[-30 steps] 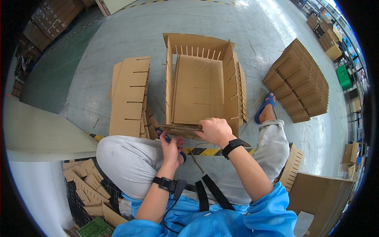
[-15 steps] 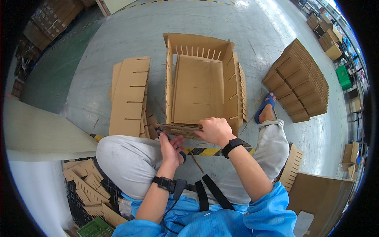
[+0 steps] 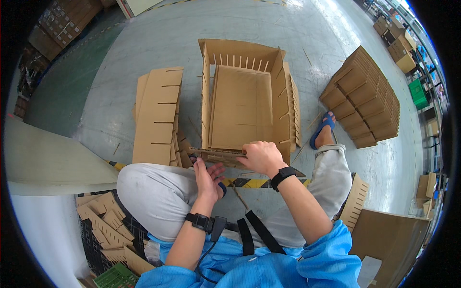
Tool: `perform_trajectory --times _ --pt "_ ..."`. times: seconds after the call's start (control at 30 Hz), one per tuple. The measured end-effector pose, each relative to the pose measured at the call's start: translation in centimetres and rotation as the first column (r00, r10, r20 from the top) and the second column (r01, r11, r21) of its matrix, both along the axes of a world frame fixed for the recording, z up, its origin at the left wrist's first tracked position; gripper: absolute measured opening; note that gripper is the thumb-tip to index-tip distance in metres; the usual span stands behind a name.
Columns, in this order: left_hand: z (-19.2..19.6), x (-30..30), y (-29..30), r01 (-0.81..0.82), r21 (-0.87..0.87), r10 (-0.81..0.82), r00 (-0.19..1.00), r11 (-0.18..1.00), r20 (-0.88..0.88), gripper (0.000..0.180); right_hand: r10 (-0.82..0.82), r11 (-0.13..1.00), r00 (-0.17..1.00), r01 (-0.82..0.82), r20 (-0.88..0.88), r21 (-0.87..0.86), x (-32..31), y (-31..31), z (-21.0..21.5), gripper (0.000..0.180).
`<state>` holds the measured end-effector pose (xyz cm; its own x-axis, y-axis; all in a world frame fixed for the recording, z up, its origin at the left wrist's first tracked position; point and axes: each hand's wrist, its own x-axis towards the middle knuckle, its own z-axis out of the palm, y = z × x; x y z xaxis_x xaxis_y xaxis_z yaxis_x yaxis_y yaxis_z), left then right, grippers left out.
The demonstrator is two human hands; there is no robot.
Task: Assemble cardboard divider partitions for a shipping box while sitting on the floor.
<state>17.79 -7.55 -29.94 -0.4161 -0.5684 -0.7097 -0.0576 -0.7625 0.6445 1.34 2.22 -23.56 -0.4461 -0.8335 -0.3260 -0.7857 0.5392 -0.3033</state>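
Little has changed since the earlier frames — the left hand (image 3: 207,176) has lifted slightly off the near edge of the box and now stands upright with the palm facing right, fingers extended and loosely spread. It grips nothing; its fingertips sit just beside the near end of the slotted cardboard strip (image 3: 218,154). The right hand (image 3: 261,157) has stayed where it was, curled down over the near wall of the open cardboard box (image 3: 240,108), fingers closed around the strip's right end and pressing it against the box edge.

The strip lies flat and roughly level across the box's near side, between the two hands, right above the person's knees. The box sits on the grey concrete floor (image 3: 144,43) directly in front of the person, its flaps standing up and slotted divider pieces already lining its back and right walls.

Left of the box, touching or nearly touching it, lies a stack of slotted divider sheets (image 3: 157,115). Well apart to the right stands a tall stack of flattened cartons (image 3: 367,98). A foot in a blue sandal (image 3: 322,129) rests between the box and that stack. Both wrists carry black bands — the left one has a cable attached.
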Motion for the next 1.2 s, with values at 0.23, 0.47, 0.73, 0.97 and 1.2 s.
perform_trajectory --times 0.23,0.47,0.73,0.97,1.2 --pt "-0.1 0.1 0.0 0.01 -0.01 -0.01 1.0 1.0 -0.011 0.048 -0.011 1.0 1.0 0.011 0.001 -0.014 0.1 0.1 -0.1 0.035" --pt "-0.4 0.1 0.0 0.005 -0.009 -0.005 1.0 1.0 0.006 0.047 -0.006 1.0 1.0 0.006 -0.002 -0.011 0.2 0.2 0.0 0.035" --pt "-0.5 0.1 0.1 0.003 -0.011 -0.003 1.0 1.0 -0.009 0.051 -0.008 1.0 1.0 0.008 0.001 0.009 0.0 0.0 0.0 0.035" --pt "0.5 -0.1 0.1 -0.002 -0.03 0.002 1.0 1.0 -0.025 0.051 -0.005 1.0 1.0 0.005 0.015 0.024 0.1 -0.1 0.5 0.034" --pt "0.9 -0.3 0.4 0.05 -0.119 -0.045 0.998 0.992 0.039 0.047 -0.007 1.0 1.0 0.007 -0.001 0.013 0.3 0.0 0.0 0.034"
